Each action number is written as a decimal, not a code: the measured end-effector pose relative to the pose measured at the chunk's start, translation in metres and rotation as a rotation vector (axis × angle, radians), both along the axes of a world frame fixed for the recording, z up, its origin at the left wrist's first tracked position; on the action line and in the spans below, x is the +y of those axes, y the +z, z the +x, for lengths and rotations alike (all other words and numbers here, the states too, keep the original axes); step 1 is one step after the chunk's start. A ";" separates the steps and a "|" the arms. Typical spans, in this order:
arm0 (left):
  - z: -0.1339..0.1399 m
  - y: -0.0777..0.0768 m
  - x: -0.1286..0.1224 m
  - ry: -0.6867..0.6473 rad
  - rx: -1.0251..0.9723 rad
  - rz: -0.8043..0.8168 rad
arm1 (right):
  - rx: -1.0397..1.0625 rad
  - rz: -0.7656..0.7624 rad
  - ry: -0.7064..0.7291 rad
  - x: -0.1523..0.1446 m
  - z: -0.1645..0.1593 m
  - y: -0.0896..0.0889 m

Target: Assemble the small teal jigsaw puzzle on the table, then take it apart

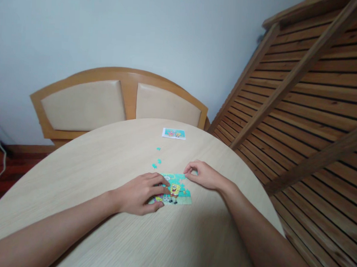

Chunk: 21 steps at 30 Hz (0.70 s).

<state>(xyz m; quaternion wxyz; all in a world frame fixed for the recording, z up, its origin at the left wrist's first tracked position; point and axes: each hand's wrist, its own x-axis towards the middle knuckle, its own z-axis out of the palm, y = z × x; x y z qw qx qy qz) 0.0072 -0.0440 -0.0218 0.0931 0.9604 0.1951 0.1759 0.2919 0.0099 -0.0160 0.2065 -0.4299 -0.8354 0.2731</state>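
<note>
A jigsaw puzzle (174,191) with a yellow cartoon sponge on a teal background lies on the table, with an uneven gap in its upper right part. My left hand (145,192) rests flat over the puzzle's left side, fingers spread, hiding part of the picture. At the upper right corner, my right hand (204,174) has thumb and forefinger pinched together on a puzzle piece, mostly hidden by the fingertips. Beyond the left hand lie a few loose teal puzzle pieces (154,166).
A small picture card (174,133) lies toward the far edge of the round wooden table (105,157). Behind the table stands a padded wooden headboard (128,93) against the wall. Slatted wooden panels (303,96) lean at the right, close to the table's edge.
</note>
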 end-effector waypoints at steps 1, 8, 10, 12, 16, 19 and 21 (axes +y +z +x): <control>0.000 0.000 0.000 -0.001 -0.001 -0.001 | -0.008 0.009 -0.002 0.000 0.000 0.000; -0.001 -0.002 0.001 -0.004 -0.009 -0.007 | -0.079 0.118 -0.021 0.003 0.002 -0.004; -0.001 -0.001 0.001 -0.002 -0.007 -0.009 | -0.088 0.143 -0.014 0.003 0.002 -0.003; -0.001 -0.001 0.000 0.002 -0.002 -0.013 | -0.097 0.166 0.002 0.002 0.001 -0.002; 0.000 0.000 0.000 -0.006 -0.004 -0.023 | -0.120 0.216 0.008 0.001 0.000 -0.002; 0.000 0.000 0.000 -0.011 -0.010 -0.028 | -0.121 0.234 0.002 -0.001 -0.002 -0.002; 0.000 0.000 0.000 -0.009 -0.003 -0.030 | -0.113 0.232 0.008 0.000 -0.002 -0.003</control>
